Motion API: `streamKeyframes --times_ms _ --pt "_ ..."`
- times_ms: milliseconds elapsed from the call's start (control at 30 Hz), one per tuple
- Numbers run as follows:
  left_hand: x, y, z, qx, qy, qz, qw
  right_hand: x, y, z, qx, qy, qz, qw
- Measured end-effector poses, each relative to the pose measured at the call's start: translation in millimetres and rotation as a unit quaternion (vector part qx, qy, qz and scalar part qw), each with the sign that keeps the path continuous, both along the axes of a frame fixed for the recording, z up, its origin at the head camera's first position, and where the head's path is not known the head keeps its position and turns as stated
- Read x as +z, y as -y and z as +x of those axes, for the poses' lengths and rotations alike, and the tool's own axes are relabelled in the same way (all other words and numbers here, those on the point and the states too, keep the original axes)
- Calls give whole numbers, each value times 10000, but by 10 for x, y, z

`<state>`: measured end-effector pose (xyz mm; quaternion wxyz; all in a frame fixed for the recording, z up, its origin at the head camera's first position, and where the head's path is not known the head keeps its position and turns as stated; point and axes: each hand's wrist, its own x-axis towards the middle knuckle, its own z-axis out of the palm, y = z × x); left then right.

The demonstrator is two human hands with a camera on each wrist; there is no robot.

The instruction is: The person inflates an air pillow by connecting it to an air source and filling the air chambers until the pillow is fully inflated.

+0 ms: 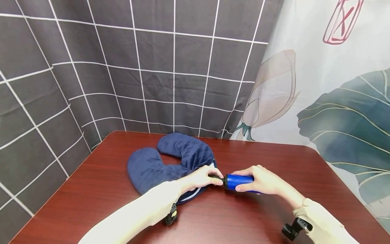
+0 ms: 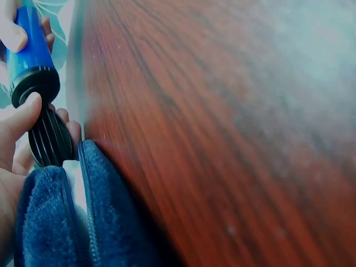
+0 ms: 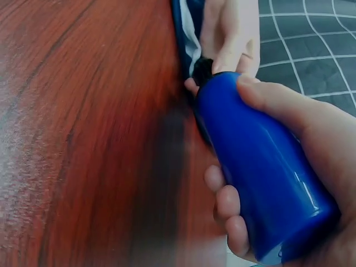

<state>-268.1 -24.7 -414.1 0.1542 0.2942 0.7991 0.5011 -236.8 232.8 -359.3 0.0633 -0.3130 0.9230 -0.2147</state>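
Observation:
A blue cylinder with a black collar and ribbed black end, which looks like a hand pump [image 1: 237, 181], lies across between both hands. My right hand [image 1: 264, 180] grips its blue barrel [image 3: 256, 161], thumb on one side and fingers curled round the other. With thumb and fingers my left hand [image 1: 203, 177] pinches the ribbed black handle [image 2: 51, 136]. Right beside that hand is a navy plush neck pillow [image 1: 152, 168], U-shaped. Its zipper [image 2: 90, 222] stands open along the near right edge, and a strip of white inner material [image 2: 77, 186] shows there.
The reddish-brown wooden table [image 1: 231, 217] carries the pillow. Behind it hangs a dark grey cloth with white grid lines [image 1: 158, 84]; at the right is a pale curtain with flower and leaf prints [image 1: 307, 67]. Black wrist mounts [image 1: 171, 215] sit on both sleeves.

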Motion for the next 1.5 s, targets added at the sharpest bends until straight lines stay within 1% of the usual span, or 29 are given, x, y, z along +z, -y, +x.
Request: streamKeyframes --times_ms 133,267,333,433,533,700,833,967,1100,1233,1367,1500 --pt "14 6 -17 -52 -35 -79 9999 8 14 2 -45 12 4 10000" --pt "23 14 -33 -97 4 -77 9999 83 -44 24 -130 66 147 9998" --pt "26 22 -35 -102 3 -72 9999 125 -101 48 -169 175 160 9996" --pt "20 31 -33 -108 38 -39 9999 166 -225 90 -242 304 139 9991" --pt "29 39 -16 -107 74 -51 9999 196 -374 143 -304 542 51 9981" --pt "50 37 8 -157 22 -133 9998 278 -648 254 -316 840 -148 9959" --pt "69 29 5 -194 47 -86 9998 357 -849 325 -347 1009 -262 9939" --pt "75 21 -9 -232 7 -162 9996 385 -935 346 -380 1031 -263 9936" --pt "58 21 -26 -115 51 -185 9998 358 -870 302 -415 785 -238 9958" --pt "40 26 -24 6 197 -167 9997 309 -703 226 -272 820 -278 9959" --pt "41 18 -3 -81 302 -90 9995 237 -499 151 -32 797 -310 9963" --pt "38 25 10 -96 281 -76 9995 131 -262 62 64 710 -292 9970"
